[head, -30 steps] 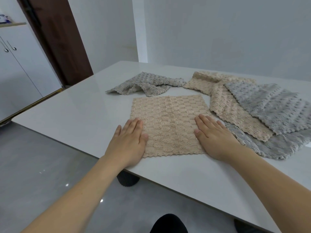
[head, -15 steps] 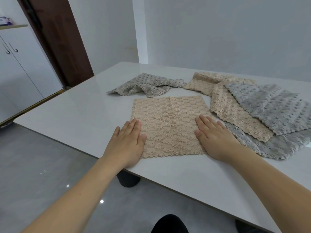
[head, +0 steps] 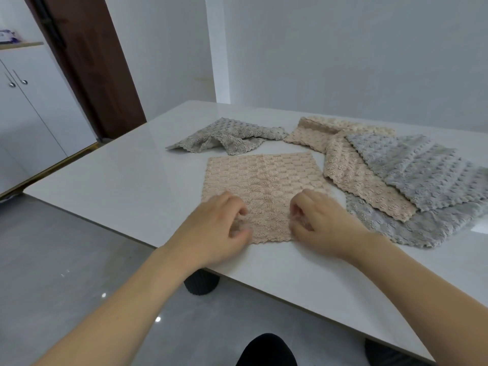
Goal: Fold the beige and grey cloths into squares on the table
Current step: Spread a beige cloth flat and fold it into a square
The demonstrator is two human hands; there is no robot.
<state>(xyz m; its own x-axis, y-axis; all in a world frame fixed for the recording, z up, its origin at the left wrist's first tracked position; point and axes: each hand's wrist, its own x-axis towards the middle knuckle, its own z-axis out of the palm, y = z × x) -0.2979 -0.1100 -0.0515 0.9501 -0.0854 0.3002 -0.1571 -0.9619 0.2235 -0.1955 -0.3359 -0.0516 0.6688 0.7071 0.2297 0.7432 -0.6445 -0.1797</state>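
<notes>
On the far left stands a white cabinet with two small metal handles, and next to it a dark brown door; then comes the glossy white worktop with six cloths on it, as far as I can count, three beige and three grey, all of a nubbly, bubble-textured pile with scalloped edges. The crumpled grey cloth lies bunched toward the far left of the group. Just nearer than it, the flat beige cloth is spread as a rough square at the near edge of the worktop. The left hand sits on its near left corner with the fingers curled in, seemingly gathering the fabric, though motion blur keeps me from saying how firmly it grips. The right hand does the same on the near right part, fingers curled inward on the pile. To the right lies an overlapping heap: a far beige cloth, a long beige cloth, a pale grey cloth on top and a bottom grey cloth beneath them all
</notes>
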